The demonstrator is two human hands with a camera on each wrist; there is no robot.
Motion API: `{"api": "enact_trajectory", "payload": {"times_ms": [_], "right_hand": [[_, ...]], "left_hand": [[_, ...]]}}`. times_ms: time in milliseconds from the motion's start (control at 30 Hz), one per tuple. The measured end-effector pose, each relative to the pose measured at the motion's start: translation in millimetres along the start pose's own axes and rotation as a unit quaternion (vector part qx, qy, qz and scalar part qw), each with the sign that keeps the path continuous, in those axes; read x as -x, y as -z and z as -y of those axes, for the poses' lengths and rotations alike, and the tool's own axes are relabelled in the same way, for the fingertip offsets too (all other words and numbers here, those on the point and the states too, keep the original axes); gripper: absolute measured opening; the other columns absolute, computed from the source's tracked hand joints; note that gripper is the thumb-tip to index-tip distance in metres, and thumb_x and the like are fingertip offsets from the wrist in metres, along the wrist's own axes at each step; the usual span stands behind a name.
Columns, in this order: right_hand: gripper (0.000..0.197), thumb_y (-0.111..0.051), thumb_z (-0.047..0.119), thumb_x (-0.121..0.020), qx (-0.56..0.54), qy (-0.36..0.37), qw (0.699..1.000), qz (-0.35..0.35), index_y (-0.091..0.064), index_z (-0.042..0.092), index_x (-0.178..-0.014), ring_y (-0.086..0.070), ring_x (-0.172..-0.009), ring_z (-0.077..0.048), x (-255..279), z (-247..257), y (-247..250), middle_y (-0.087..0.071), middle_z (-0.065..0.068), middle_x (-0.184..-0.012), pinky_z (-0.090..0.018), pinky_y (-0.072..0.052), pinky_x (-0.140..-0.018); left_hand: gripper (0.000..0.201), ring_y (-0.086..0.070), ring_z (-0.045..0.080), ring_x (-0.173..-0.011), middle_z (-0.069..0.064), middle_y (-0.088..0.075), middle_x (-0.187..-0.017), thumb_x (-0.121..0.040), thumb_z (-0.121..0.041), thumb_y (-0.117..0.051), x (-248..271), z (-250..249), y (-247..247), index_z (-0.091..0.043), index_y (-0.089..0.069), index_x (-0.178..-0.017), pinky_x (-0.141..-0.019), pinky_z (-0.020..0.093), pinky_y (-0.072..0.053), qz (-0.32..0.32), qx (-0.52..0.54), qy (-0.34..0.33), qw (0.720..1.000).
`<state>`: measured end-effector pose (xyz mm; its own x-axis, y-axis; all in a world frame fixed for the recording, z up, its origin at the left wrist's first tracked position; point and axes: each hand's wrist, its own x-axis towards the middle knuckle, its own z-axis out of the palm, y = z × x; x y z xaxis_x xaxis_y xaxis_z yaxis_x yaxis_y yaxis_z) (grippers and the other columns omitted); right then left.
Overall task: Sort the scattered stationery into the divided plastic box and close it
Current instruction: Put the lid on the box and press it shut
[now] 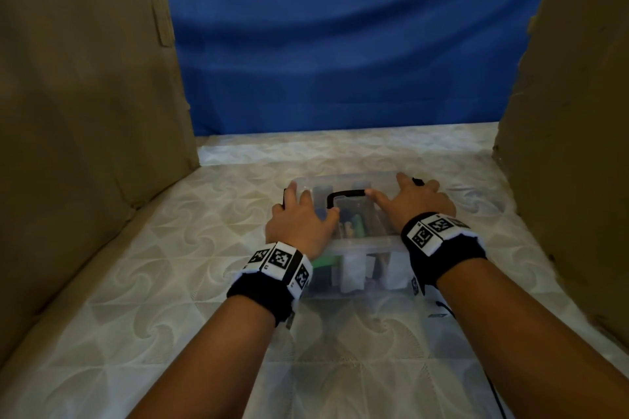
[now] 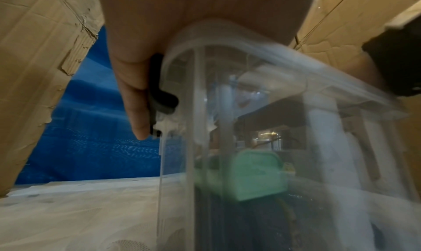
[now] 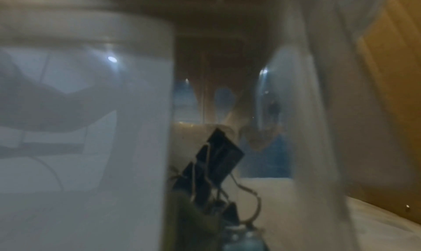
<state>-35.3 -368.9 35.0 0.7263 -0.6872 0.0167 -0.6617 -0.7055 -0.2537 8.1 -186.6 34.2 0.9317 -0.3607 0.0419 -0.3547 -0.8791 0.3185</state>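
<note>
The clear divided plastic box (image 1: 354, 179) sits mid-table with its lid on and a black handle (image 1: 343, 196) lying flat on top. My left hand (image 1: 303, 211) rests on the lid's left side. Its fingers (image 2: 136, 96) reach down over the edge and press the black side latch (image 2: 160, 94). My right hand (image 1: 413, 201) lies spread on the lid's right side, fingertips by the other black latch (image 1: 418, 181). Through the walls I see a green item (image 2: 257, 175) and black binder clips (image 3: 218, 157).
Tall cardboard walls stand on the left (image 1: 85, 112) and right (image 1: 578, 146), with a blue cloth (image 1: 340, 44) across the back. The box rests on a pale patterned surface (image 1: 340, 350). A thin black cable (image 1: 446, 308) trails below my right wrist.
</note>
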Motion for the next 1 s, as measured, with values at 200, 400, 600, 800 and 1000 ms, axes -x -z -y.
{"api": "enact_trajectory", "payload": {"times_ms": [200, 400, 600, 800, 1000], "right_hand": [[0.083, -0.026, 0.080, -0.082, 0.057, 0.030, 0.998, -0.007, -0.021, 0.032, -0.150, -0.049, -0.120, -0.037, 1, 6, 8, -0.042, -0.023, -0.138, -0.042, -0.046, -0.090], [0.090, -0.037, 0.080, -0.078, -0.035, 0.016, 0.999, 0.007, -0.026, 0.022, -0.146, -0.046, -0.122, -0.041, 7, 0, 9, -0.031, -0.020, -0.144, -0.045, -0.044, -0.092], [0.077, -0.038, 0.069, -0.085, -0.058, 0.077, 0.995, -0.016, -0.036, 0.021, -0.145, -0.034, -0.134, -0.036, 21, -10, 9, -0.028, -0.016, -0.152, -0.046, -0.035, -0.105], [0.059, -0.032, 0.056, -0.093, -0.087, 0.118, 0.989, -0.019, -0.036, 0.027, -0.145, -0.027, -0.143, -0.027, 30, -27, 2, -0.013, 0.004, -0.161, -0.041, -0.029, -0.113], [0.056, -0.031, 0.049, -0.096, -0.077, 0.137, 0.987, -0.013, -0.033, 0.026, -0.147, -0.025, -0.143, -0.027, 36, -31, 6, -0.007, 0.005, -0.162, -0.036, -0.028, -0.115]], "left_hand": [[0.073, -0.027, 0.033, -0.139, -0.003, -0.002, -0.161, -0.091, -0.063, -0.033, -3, -1, 0, -0.020, -0.023, -0.150, -0.108, 0.043, -0.034, -0.004, -0.003, -0.001, 1.000], [0.074, -0.028, 0.035, -0.138, -0.002, -0.003, -0.161, -0.090, -0.064, -0.032, -3, 3, 1, -0.020, -0.025, -0.149, -0.110, 0.044, -0.033, 0.003, 0.005, -0.010, 1.000], [0.071, -0.031, 0.035, -0.137, -0.004, -0.005, -0.161, -0.091, -0.062, -0.036, -1, 6, 2, -0.021, -0.028, -0.147, -0.110, 0.041, -0.033, -0.005, 0.028, -0.010, 1.000], [0.053, -0.036, 0.029, -0.138, 0.001, -0.014, -0.161, -0.096, -0.042, -0.040, 0, 12, 0, -0.017, -0.040, -0.143, -0.112, 0.037, -0.033, -0.050, 0.089, -0.036, 0.994], [0.063, -0.002, 0.022, -0.150, 0.002, 0.005, -0.163, -0.100, -0.048, -0.028, 6, 17, 0, -0.016, -0.017, -0.153, -0.123, 0.033, -0.006, 0.004, 0.000, -0.054, 0.999]]}}
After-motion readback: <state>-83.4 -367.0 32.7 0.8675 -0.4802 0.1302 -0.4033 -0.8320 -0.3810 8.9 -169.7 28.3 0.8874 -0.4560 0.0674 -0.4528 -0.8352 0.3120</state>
